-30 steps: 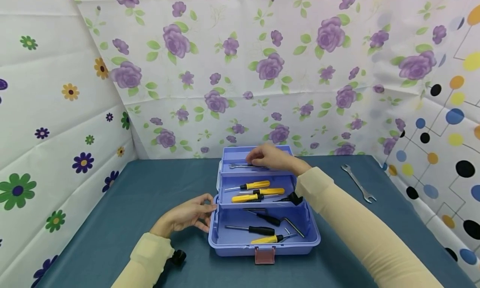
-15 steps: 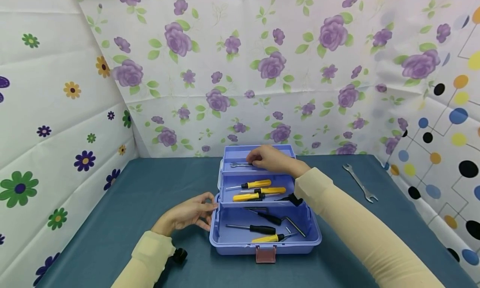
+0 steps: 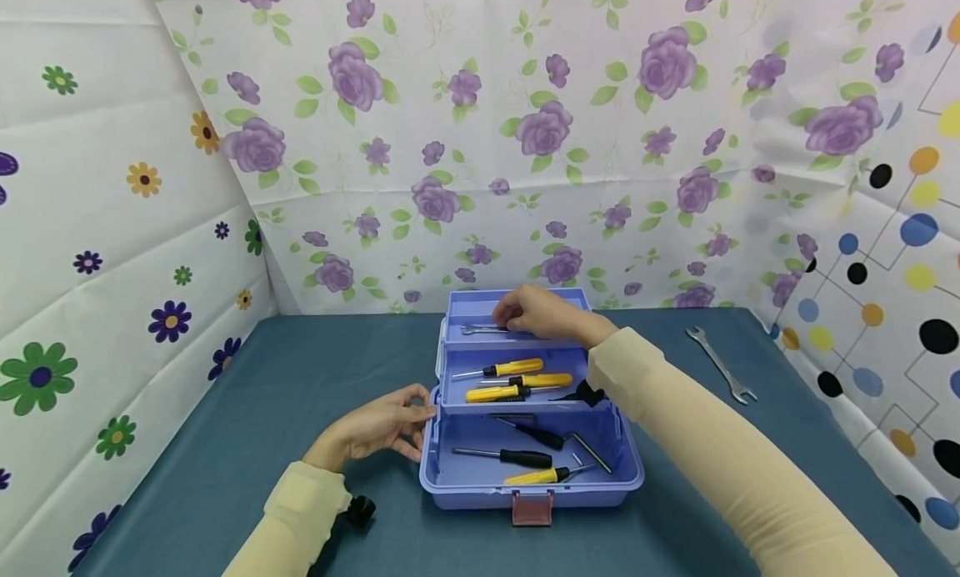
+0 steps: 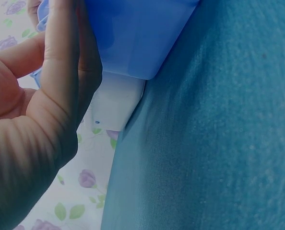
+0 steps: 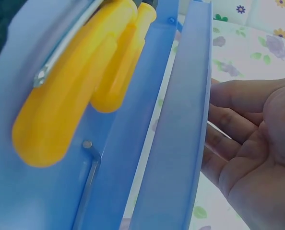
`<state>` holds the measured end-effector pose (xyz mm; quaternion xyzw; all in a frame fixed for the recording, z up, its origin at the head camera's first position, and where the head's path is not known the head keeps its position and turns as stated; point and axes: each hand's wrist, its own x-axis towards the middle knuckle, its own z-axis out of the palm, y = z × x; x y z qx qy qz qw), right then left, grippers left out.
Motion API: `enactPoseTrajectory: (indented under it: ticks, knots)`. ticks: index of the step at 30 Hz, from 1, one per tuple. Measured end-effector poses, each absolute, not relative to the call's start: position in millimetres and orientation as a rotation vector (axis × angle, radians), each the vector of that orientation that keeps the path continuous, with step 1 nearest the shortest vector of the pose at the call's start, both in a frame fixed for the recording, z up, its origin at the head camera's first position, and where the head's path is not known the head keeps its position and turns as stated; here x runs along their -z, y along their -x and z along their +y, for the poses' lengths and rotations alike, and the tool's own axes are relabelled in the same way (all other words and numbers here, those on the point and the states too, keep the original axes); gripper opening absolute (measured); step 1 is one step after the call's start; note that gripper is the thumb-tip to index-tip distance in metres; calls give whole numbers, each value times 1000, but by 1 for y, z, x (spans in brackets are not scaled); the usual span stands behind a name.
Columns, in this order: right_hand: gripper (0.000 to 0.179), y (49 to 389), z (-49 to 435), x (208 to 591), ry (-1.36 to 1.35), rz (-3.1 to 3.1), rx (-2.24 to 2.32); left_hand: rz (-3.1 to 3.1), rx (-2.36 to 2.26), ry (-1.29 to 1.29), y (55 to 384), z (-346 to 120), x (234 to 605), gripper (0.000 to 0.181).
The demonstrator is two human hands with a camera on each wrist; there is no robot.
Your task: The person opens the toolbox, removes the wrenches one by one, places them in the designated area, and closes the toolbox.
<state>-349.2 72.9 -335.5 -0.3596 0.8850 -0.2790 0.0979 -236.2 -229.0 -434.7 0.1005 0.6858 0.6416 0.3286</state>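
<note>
Teal cloth [image 3: 352, 356] underlies the toolbox [image 3: 472, 500]. My left hand [image 3: 382, 427], fingers loose, touches its side; my right hand [image 3: 547, 312] curls over the wrench [image 3: 480, 330] in its top tray [image 3: 467, 312], hold unclear. I'd keep it flat.

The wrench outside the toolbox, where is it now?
In the head view, the wrench lies on the table right of the toolbox, beyond the right sleeve.

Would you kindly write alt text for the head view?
A person's right hand reaches into the top tray of an open blue toolbox, partly covering a wrench; the left hand touches the toolbox's left side. Screwdrivers lie in lower levels; another wrench lies at right on the table.
</note>
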Motion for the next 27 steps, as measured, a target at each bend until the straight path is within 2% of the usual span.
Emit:
enactPoseTrajectory:
  ticks: [14, 27]
  knots:
    - [23, 354, 55, 332, 1042, 2673, 711, 1780, -1679, -284, 236, -231, 434, 22]
    - [35, 357, 56, 336, 1205, 2724, 491, 1788, -1681, -296, 237, -230, 435, 22]
